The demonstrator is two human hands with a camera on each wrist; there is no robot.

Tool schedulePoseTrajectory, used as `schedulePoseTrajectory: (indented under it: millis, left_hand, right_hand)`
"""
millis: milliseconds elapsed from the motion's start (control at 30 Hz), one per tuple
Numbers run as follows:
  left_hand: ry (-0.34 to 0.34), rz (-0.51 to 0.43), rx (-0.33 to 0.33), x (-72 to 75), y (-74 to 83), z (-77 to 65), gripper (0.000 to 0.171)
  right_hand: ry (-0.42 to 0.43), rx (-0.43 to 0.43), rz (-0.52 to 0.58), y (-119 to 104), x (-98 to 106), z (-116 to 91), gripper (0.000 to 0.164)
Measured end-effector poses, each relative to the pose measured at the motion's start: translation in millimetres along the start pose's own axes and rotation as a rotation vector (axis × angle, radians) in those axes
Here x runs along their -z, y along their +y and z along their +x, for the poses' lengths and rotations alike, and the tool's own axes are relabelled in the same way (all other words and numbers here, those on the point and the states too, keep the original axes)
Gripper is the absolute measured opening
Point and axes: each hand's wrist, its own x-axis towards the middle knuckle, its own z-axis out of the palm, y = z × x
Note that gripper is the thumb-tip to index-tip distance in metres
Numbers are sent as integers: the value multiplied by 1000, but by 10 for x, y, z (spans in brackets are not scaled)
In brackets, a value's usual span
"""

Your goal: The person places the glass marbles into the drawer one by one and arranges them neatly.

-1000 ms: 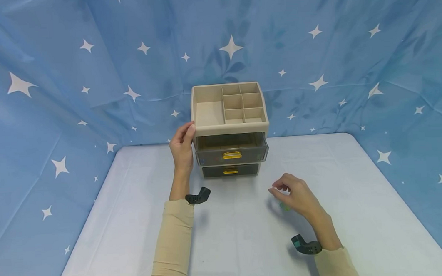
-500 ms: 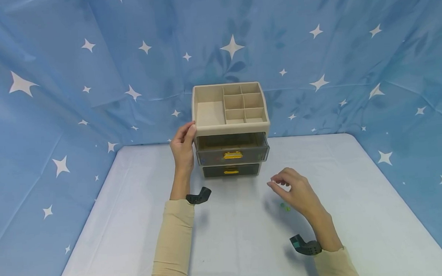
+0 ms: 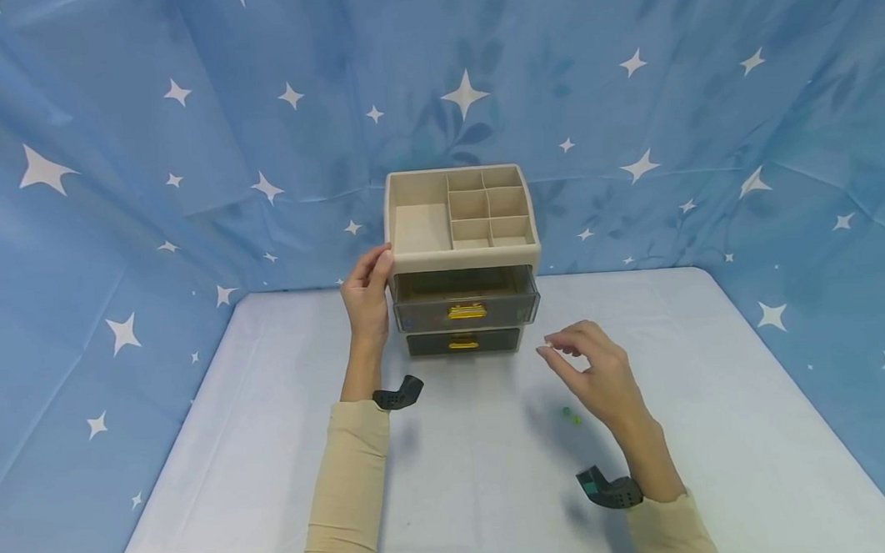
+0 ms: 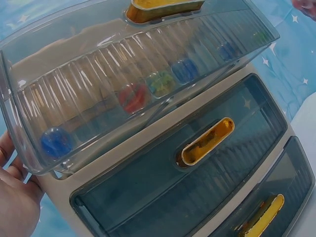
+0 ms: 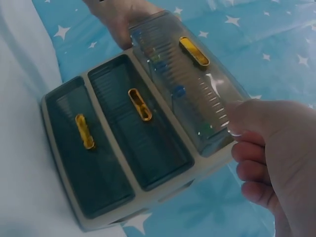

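A cream drawer organizer stands at the back of the table, its clear top drawer pulled out. Inside that drawer several glass marbles show in the left wrist view, among them a red marble and a blue marble. My left hand grips the organizer's left side near the top drawer. In front and to the right, my right hand is raised above the table, pinching a small clear marble between thumb and index finger, mostly hidden by them.
Two green marbles lie on the white table, below and left of the right hand. The organizer's two lower drawers are closed, with gold handles. Open compartments top it. A blue star-patterned curtain hangs behind.
My right hand has risen and moved slightly away from me, holding the clear marble, and the two green marbles under it have come into fuller view. The left hand keeps its place.
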Motion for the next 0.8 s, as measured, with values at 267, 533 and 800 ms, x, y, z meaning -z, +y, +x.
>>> schedulePoseTrajectory:
  millis: [267, 533, 800]
  left_hand:
    - [0, -9, 10, -2, 16, -2, 14]
    - [6, 8, 6, 4, 17, -3, 15]
    - [1, 8, 9, -7, 21, -5, 15]
  right_hand:
    - [121, 80, 10, -55, 0, 213, 26]
    - [159, 103, 10, -81, -5, 422, 22]
    - [174, 93, 13, -49, -37, 570, 20]
